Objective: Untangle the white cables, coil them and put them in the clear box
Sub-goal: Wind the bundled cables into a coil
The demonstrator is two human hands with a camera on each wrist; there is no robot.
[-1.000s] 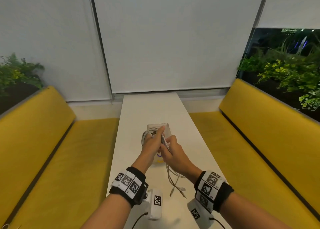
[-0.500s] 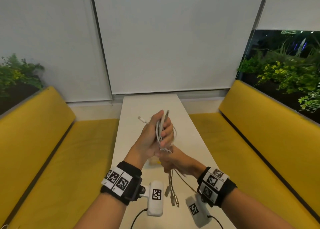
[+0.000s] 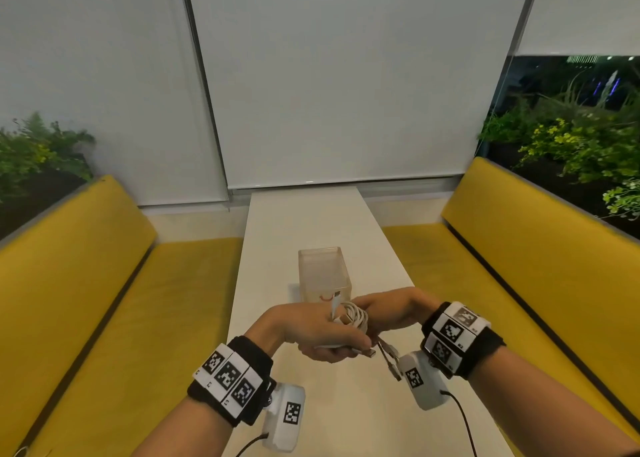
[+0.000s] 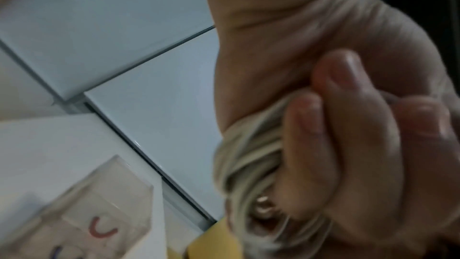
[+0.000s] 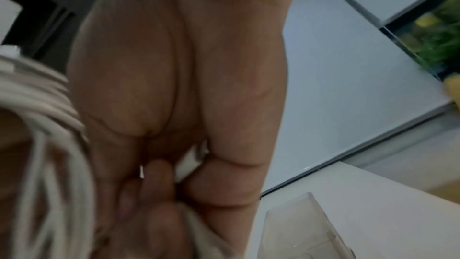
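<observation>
A bundle of white cables [image 3: 355,318] is held between both hands above the white table [image 3: 311,221], just in front of the clear box [image 3: 323,273]. My left hand [image 3: 322,335] grips the looped cables [image 4: 248,164] with its fingers [image 4: 348,125] curled round them. My right hand [image 3: 384,309] comes in from the right and holds the same bundle; its fingers [image 5: 159,180] curl on cable strands [image 5: 42,115]. Metal plug ends [image 3: 389,359] hang below the hands. The clear box [image 4: 87,214] stands upright with its top open, red and blue marks on its near wall.
Yellow benches [image 3: 86,283] run along both sides of the narrow table, the right one [image 3: 536,248] under green plants [image 3: 571,138]. White blinds [image 3: 329,75] cover the window behind. Wrist camera units [image 3: 287,415] with black leads hang below each forearm.
Both hands have come down from a raised position to just in front of the clear box. The long hanging strands are now gathered into a compact bundle between the hands.
</observation>
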